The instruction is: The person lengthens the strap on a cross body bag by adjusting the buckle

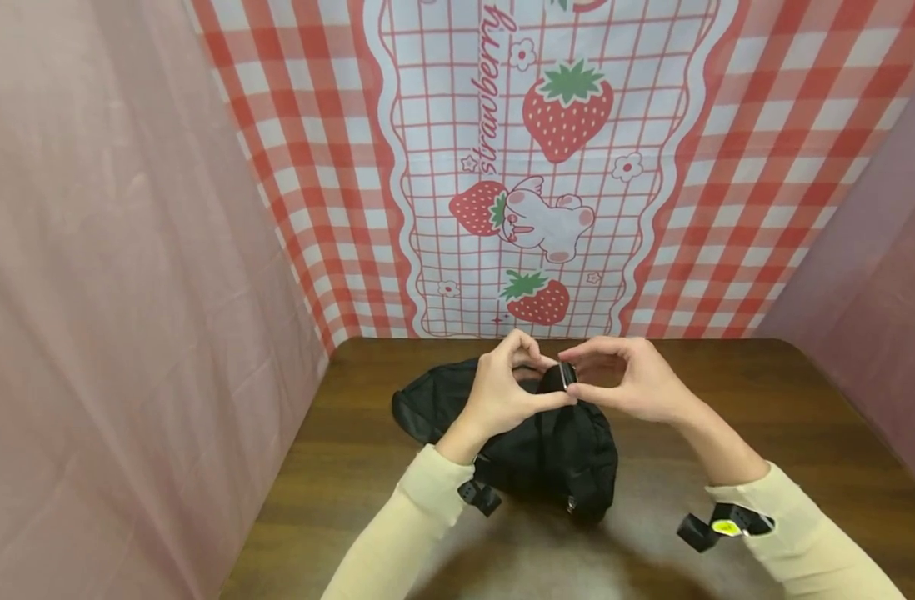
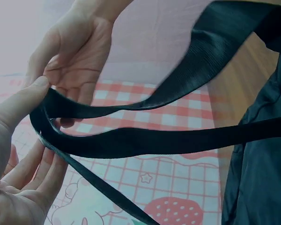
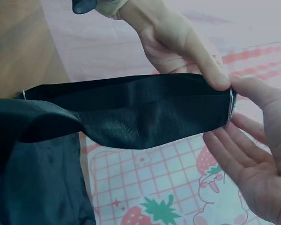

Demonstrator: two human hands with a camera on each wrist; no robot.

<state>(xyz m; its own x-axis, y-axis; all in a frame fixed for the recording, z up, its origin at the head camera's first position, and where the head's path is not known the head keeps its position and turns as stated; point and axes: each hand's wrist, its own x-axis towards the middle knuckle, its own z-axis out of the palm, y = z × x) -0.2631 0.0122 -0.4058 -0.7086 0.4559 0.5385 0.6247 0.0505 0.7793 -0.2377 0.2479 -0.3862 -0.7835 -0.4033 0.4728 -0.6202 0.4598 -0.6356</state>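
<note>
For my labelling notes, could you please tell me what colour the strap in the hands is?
The strap is black, showing best in the right wrist view.

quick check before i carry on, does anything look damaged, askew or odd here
No damage shows on the black bag or its strap. The cloth behind the table looks odd, though: its word "strawberry" runs vertically, as if hung sideways.

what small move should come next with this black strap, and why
Probably hold the strap with the left hand and ease what looks like a metal slider along it with the right hand: both hands pinch at that end, and the strap runs back to the black bag in a curving loop.
</note>
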